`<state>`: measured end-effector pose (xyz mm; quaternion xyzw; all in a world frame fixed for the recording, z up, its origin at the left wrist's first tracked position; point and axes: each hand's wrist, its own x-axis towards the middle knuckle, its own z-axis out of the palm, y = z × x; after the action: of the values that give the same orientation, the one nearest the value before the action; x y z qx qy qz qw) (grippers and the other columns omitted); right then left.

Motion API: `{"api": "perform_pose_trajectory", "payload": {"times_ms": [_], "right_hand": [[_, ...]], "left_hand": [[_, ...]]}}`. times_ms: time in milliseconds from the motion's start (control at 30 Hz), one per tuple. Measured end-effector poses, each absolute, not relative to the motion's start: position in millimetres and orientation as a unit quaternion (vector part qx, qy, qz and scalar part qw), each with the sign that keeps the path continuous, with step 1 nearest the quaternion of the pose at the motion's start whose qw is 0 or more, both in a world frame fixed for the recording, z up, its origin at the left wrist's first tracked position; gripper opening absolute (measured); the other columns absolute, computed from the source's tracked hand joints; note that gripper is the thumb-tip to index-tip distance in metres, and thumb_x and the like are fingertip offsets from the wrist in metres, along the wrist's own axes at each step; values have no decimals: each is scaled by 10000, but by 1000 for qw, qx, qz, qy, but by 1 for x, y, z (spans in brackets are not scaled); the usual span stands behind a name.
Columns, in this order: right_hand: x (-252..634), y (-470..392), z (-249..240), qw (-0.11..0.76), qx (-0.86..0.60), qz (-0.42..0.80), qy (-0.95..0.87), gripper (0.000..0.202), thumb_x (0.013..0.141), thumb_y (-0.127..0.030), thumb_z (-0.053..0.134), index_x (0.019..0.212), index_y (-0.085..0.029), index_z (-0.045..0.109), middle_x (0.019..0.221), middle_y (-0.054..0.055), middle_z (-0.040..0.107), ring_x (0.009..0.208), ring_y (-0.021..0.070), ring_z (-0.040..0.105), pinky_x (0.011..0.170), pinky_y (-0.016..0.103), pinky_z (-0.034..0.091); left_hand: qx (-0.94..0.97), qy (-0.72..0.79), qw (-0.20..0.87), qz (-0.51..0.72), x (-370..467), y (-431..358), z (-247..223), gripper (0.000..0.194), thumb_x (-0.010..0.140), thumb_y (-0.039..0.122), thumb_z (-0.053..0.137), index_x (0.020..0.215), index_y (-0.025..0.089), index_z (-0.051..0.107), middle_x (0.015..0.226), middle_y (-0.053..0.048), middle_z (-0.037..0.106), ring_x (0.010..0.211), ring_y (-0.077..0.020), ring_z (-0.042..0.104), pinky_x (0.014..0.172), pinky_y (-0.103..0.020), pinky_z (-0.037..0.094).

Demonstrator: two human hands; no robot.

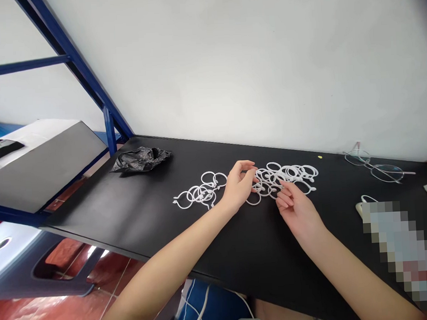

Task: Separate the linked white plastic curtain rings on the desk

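Note:
White plastic curtain rings with small knobbed ends lie on the black table [131, 221] in two groups. The looser left group of rings [201, 193] sits just left of my left hand [240, 183]; several of those rings have gaps at their knobs. A denser pile of rings [300, 172] spreads between and beyond my hands. My left hand is closed, fingers bent, its thumb and fingertips at a ring [253, 200] on the pile's left edge. Closed too is my right hand [295, 207], thumb and index finger together at the pile's near side; what they pinch is hidden.
A crumpled black plastic bag [142, 160] lies at the back left. Eyeglasses [386, 172] rest near the wall at right, with a blurred-out object [404, 250] nearer me. A blue metal frame [83, 66] and a plastic stool [18, 265] stand at left.

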<state>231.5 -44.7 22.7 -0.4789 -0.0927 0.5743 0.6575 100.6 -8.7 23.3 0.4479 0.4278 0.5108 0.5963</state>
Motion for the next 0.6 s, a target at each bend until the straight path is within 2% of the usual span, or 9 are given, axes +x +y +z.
{"api": "perform_pose_trajectory", "payload": {"times_ms": [67, 200, 333, 600], "right_hand": [[235, -45, 21, 656, -466, 585, -106, 366, 647, -59, 662, 532, -199, 344, 426, -119, 271, 323, 4, 227, 262, 138, 266], [245, -43, 12, 640, -451, 604, -151, 424, 653, -73, 603, 515, -218, 228, 384, -109, 198, 305, 25, 185, 258, 163, 264], [255, -40, 1, 611, -411, 640, -220, 521, 675, -101, 640, 530, -227, 156, 375, -102, 169, 302, 39, 185, 266, 179, 301], [254, -40, 9, 590, -347, 709, -171, 555, 747, -90, 630, 579, -219, 117, 419, -103, 164, 328, 40, 181, 276, 152, 277]], "left_hand": [[443, 430, 601, 508, 100, -9, 24, 167, 849, 193, 531, 1011, 154, 545, 1044, -67, 584, 717, -89, 596, 461, -148, 482], [435, 433, 606, 506, 100, -9, 25, 158, 850, 180, 522, 1005, 150, 539, 1030, -69, 588, 713, -90, 589, 459, -148, 484], [446, 429, 598, 509, 100, -8, 24, 160, 851, 180, 518, 1006, 153, 539, 1024, -64, 584, 710, -87, 586, 453, -143, 478], [445, 432, 596, 510, 99, -9, 27, 155, 841, 182, 518, 993, 158, 536, 1010, -53, 590, 692, -82, 578, 448, -146, 474]]}}
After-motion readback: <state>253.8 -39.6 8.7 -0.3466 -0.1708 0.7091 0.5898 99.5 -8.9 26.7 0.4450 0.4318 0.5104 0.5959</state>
